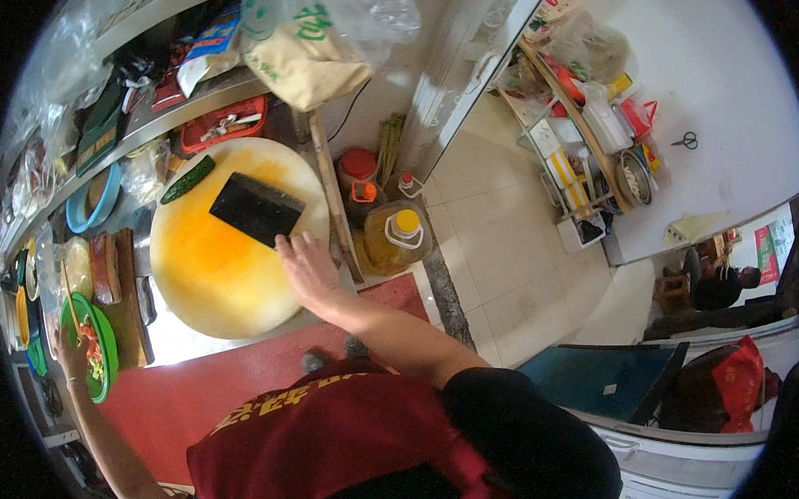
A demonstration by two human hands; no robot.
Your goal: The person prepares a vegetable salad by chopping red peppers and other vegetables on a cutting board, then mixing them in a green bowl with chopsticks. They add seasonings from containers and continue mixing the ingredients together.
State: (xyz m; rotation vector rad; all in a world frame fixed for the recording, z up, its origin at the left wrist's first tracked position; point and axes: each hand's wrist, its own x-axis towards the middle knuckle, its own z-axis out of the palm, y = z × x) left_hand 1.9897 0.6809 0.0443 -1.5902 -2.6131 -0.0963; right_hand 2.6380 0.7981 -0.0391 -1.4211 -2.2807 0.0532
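A cleaver [257, 208] with a broad dark blade lies flat on a round, yellow-stained cutting board [237, 289]. My right hand [310, 269] is over its handle end, fingertips at the blade's near corner; the handle is mostly hidden. A whole cucumber [188, 180] rests by the board's upper left rim. Far to the left, my left hand [70, 355] is at the rim of a green plastic basin [109, 354], which juts past the counter's front edge. Chopped food in red, yellow and pale green [94, 353] lies inside. A wooden stick [70, 295] leans at the basin.
A wooden board [130, 291] with a brown slab [104, 270] lies left of the cutting board. A blue basin [94, 199] and a red basket [224, 125] stand behind. An oil jug [393, 239] stands at the right, and a plastic bag [308, 51] hangs above.
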